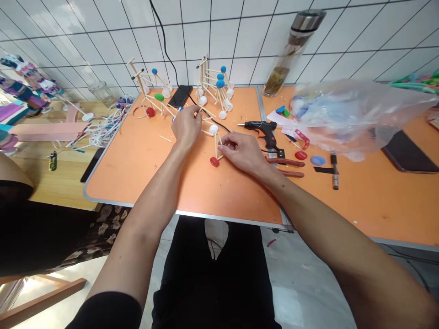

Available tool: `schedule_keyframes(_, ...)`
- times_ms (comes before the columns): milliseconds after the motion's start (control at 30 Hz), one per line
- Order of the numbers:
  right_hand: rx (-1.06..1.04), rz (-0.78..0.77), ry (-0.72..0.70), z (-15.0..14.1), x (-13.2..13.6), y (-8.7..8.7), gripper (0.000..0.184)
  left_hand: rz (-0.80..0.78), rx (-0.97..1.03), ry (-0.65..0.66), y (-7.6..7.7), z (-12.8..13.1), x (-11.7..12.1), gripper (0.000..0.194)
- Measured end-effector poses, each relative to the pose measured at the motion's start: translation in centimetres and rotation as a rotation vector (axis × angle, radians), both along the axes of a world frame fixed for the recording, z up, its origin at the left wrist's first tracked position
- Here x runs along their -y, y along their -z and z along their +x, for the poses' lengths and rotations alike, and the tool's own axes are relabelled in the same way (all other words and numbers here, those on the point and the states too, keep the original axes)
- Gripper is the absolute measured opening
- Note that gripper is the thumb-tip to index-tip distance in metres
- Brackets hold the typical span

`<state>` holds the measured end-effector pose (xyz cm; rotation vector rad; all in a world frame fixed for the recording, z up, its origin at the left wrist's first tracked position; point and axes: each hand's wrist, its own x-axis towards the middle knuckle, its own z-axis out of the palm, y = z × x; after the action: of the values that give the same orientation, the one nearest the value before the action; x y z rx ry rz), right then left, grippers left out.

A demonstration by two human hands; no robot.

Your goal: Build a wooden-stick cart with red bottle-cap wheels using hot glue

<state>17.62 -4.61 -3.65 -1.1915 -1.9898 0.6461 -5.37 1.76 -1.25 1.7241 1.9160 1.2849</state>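
A: What step you on?
B: Steadying the stick frame [213,130], I'd say, mid-frame. My right hand [243,151] pinches it, fingertips nearly together; left hand [187,125] is curled, can't tell its hold. Next move probably wants a light touch.
A: Obstacles?
B: Black cable [164,41] behind, glue gun [263,130] right of centre.

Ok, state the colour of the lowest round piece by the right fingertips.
The round piece is red, clearest in the head view.
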Motion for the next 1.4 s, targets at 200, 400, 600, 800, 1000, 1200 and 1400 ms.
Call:
schedule_keyframes(200,-0.046,0.103,0.018,0.1,-0.4,0.2,0.010,0.007,-0.054,0.062,-1.1,0.5,1.5,0.011)
schedule_keyframes(400,-0.126,0.145,0.057,0.4,-0.9,0.6,0.007,0.001,-0.175,0.129,-2.0,1.6,3.2,0.022)
schedule_keyframes(600,-0.167,0.172,0.062,0.7,-1.5,1.2,0.004,-0.062,-0.471,0.110,-3.4,3.1,5.3,0.022)
schedule_keyframes(800,-0.185,0.231,0.052,0.7,-1.8,1.3,0.008,-0.084,-0.604,0.139,-3.7,3.7,5.9,0.032)
schedule_keyframes(1000,-0.199,0.274,0.044,0.4,-2.0,1.0,0.012,-0.090,-0.579,0.150,-3.9,4.2,6.1,0.030)
schedule_keyframes(1200,-0.195,0.243,0.057,0.3,-2.0,0.9,0.015,-0.073,-0.524,0.145,-3.4,4.0,5.7,0.027)
schedule_keyframes(1400,-0.244,0.129,0.073,0.7,-2.1,0.2,0.020,-0.078,-0.444,0.094,-2.4,3.1,4.3,0.026)
